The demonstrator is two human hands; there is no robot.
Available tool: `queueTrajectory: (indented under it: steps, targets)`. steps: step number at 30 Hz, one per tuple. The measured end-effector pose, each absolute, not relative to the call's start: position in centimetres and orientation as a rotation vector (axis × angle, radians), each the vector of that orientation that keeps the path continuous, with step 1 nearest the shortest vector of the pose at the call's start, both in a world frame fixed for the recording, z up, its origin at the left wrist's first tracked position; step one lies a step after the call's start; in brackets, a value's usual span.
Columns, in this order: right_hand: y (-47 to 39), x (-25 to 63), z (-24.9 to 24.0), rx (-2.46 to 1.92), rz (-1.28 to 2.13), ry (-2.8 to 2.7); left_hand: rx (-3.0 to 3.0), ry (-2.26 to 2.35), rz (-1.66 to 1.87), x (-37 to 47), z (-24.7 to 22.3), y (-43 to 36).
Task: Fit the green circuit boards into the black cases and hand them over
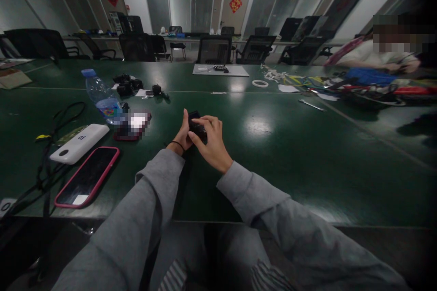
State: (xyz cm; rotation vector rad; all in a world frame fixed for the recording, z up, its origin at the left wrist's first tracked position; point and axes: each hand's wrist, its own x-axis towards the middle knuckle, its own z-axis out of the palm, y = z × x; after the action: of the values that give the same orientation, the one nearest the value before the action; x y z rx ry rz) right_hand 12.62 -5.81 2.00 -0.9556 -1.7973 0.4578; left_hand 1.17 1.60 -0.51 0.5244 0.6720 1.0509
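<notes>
Both hands meet over the green table (290, 154), around a small black boxy object (194, 115) whose kind I cannot make out. My left hand (182, 135) grips it from the left side, thumb raised along its edge. From the right, my right hand (215, 141) closes over its near face, with thumb and fingers pressed on it. Much of the object is hidden by the fingers. To the left lie a red-cased phone (88, 177), a white power bank (80, 143) and a second phone (132, 127).
A tilted plastic water bottle (102, 95) stands at left, near black device parts (128, 85). Black straps (44, 173) trail at the left edge. Farther off are a white board (205, 70), a tape roll (260, 83), a screwdriver-like tool (311, 105), tangled cables (368, 93) and a seated person (362, 57).
</notes>
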Motion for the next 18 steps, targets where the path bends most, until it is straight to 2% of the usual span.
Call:
queueTrajectory:
  steps: [2,7,12,18]
  targets:
    - [-3.4,13.0,-0.6,-1.053,0.288,-1.843,0.515,0.708,1.089,1.2,-0.5,1.6]
    - [-1.5,13.3,-3.8,-1.037,0.272,-1.969,0.488,0.753,1.155,1.7,-0.1,1.2]
    - [-1.7,13.5,-3.0,-1.004,0.317,-1.845,0.493,0.699,1.164,1.8,0.0,1.1]
    - [-0.8,15.7,-0.6,-1.000,0.114,-1.650,0.426,0.750,1.205,1.0,-0.5,1.8]
